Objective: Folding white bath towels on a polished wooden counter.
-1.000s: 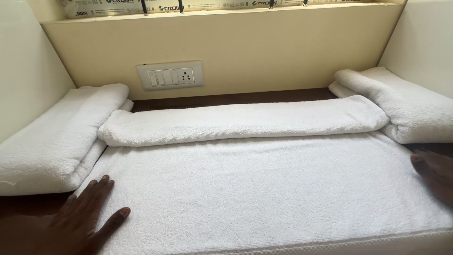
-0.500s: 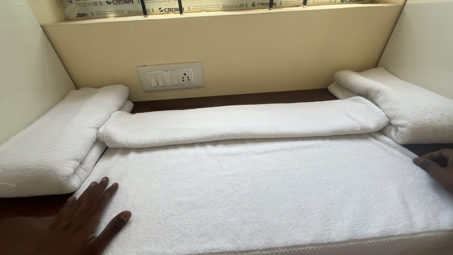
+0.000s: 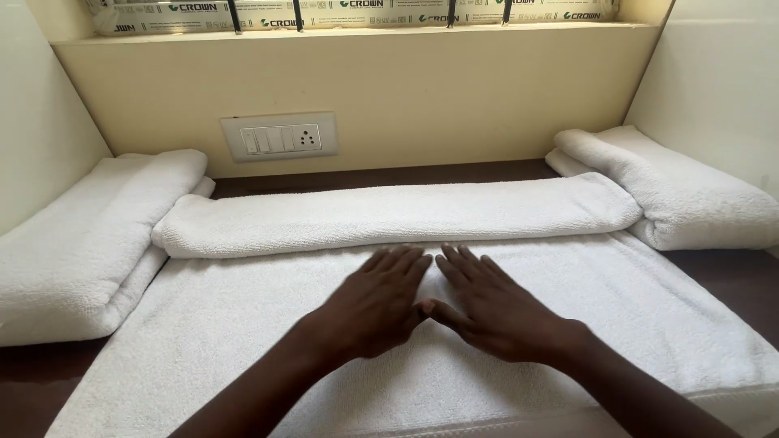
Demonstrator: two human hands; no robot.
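Note:
A large white towel [image 3: 649, 316] lies spread flat on a dark wooden surface. Its far part is folded or rolled into a long thick band [image 3: 389, 215] running left to right. My left hand [image 3: 377, 304] and my right hand [image 3: 491, 304] rest palm down side by side in the middle of the flat part, just in front of that band. The fingers are spread and pointing away from me, the thumbs almost touching. Neither hand holds anything.
A folded white towel [image 3: 81, 235] lies at the left and another [image 3: 673, 186] at the right, both against cream walls. A switch plate with a socket [image 3: 280, 138] sits on the back wall. The dark wooden surface [image 3: 722, 268] shows beside the towel.
Both hands have moved from the towel's left and right front corners inward to its middle, where they now lie together.

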